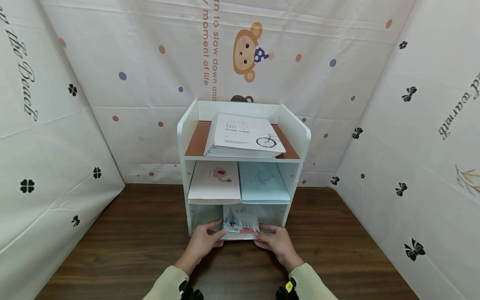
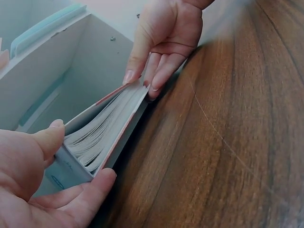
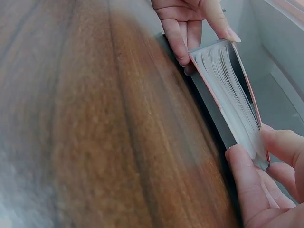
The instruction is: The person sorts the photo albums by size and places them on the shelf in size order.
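A thick hardcover book [image 1: 241, 219] with a cartoon picture on its cover lies flat at the front of the shelf unit's lowest compartment. My left hand [image 1: 204, 240] grips its left side, thumb on the upper cover and fingers low at the spine. The right hand [image 1: 275, 242] grips the opposite side, thumb on top and fingers beneath. In the left wrist view the pages [image 2: 102, 128] face out between the two covers, with the left hand [image 2: 52, 180] at the spine. From the right wrist, the right hand [image 3: 270, 180] pinches the covers' far end.
The white shelf unit [image 1: 183, 179] stands on a dark wooden table [image 1: 150, 233] against a patterned cloth backdrop [image 1: 142, 83]. Its top holds a stack of white books [image 1: 243, 133]. On the middle shelf lie a white book [image 1: 213, 181] and a light blue book [image 1: 264, 181], side by side.
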Demonstrator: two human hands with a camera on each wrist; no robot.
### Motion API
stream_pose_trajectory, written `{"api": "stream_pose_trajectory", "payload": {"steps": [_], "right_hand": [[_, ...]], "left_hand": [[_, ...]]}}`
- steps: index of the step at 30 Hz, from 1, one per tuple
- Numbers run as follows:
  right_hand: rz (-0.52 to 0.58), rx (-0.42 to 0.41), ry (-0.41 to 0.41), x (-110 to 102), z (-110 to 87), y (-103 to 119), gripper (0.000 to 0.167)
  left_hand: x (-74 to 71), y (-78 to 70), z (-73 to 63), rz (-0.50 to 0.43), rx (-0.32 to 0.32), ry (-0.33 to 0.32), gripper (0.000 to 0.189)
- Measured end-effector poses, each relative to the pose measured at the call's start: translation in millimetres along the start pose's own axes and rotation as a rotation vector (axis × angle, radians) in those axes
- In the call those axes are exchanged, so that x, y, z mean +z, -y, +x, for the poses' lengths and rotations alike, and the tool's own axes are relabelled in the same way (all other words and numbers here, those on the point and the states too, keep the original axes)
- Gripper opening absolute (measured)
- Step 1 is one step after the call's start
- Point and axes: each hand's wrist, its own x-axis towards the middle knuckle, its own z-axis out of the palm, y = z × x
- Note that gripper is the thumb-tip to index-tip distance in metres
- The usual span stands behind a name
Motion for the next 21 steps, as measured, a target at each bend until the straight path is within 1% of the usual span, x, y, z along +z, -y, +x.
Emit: {"api": "stream_pose_trajectory", "payload": {"steps": [3,11,15,21], "right_hand": [[0.002,-0.005,-0.002,0.7,2.2,-0.1,0.057],[0.013,-0.004,-0.003,2.8,6.4,-1.1,0.058],[0.003,-0.001,-0.015,3.2,5.1,-1.0,0.057],[-0.034,-0.019,0.002,3.8,0.8,1.2,0.055]], "left_hand": [[-0.5,-0.2,0.8,-0.009,0.008,-0.001,0.056],[-2.6,2.5,3.8,0.009,0.024,0.008,0.056],[-2.8,3.3,3.5,-0.008,0.015,0.015,0.057],[-4.5,2.2,0.7,-0.024,-0.014,0.015,0.057]]}}
